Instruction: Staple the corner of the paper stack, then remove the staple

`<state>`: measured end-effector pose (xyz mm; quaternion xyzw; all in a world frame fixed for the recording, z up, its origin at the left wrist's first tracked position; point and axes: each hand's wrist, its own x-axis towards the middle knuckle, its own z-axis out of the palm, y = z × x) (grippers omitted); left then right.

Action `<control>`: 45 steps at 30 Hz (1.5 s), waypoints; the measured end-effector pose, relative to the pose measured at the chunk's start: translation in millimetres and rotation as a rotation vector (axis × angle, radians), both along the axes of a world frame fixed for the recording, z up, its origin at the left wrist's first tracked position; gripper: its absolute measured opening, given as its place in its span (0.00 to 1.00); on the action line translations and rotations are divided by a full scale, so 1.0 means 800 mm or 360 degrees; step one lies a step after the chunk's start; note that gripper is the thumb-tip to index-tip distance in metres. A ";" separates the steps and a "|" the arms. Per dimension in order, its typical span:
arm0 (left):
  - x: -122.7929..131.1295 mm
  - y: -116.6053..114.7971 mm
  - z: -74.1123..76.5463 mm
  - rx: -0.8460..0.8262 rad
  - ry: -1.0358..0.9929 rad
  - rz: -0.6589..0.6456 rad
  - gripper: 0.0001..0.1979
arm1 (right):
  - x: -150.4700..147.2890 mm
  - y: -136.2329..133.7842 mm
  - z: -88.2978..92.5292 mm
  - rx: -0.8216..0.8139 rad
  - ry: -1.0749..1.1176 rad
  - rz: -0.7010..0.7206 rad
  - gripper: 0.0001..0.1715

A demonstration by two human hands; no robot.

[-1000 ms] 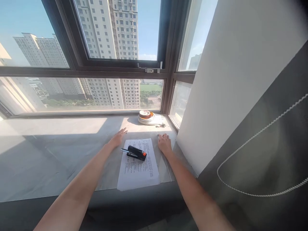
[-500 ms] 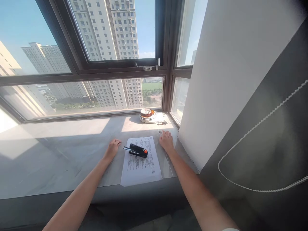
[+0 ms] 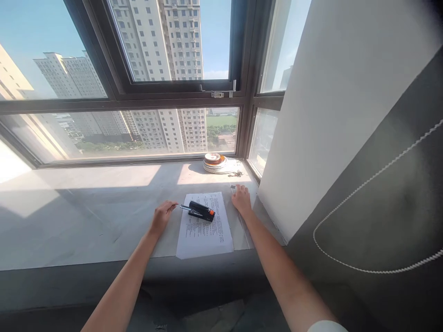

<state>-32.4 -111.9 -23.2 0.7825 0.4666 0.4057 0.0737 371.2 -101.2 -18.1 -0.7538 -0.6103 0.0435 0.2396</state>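
Grey sill (image 3: pixel 90 235), part sunlit under window (image 3: pixel 155 131); stapler (image 3: pixel 204 212) on paper (image 3: pixel 205 244). Left hand (image 3: pixel 162 218), right hand (image 3: pixel 241 199) either side, grips: can't tell.

Stapler (image 3: pixel 202 209) black, orange-red patch; paper (image 3: pixel 204 240) white, dark printed lines; stacked dishes (image 3: pixel 215 167) white and amber; windowsill (image 3: pixel 104 212) pale grey; window frame (image 3: pixel 138 103) dark brown; cord (image 3: pixel 380 272) white.

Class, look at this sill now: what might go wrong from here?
The paper reaches the front edge of the sill; a nudge might slide it off, taking the stapler lying on it. The stapler's metal part juts toward the left hand, so a bump could turn it.
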 end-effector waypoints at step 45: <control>0.040 0.013 0.017 -0.0367 0.0044 -0.0264 0.19 | 0.004 0.000 -0.001 0.0046 0.0081 0.0059 0.21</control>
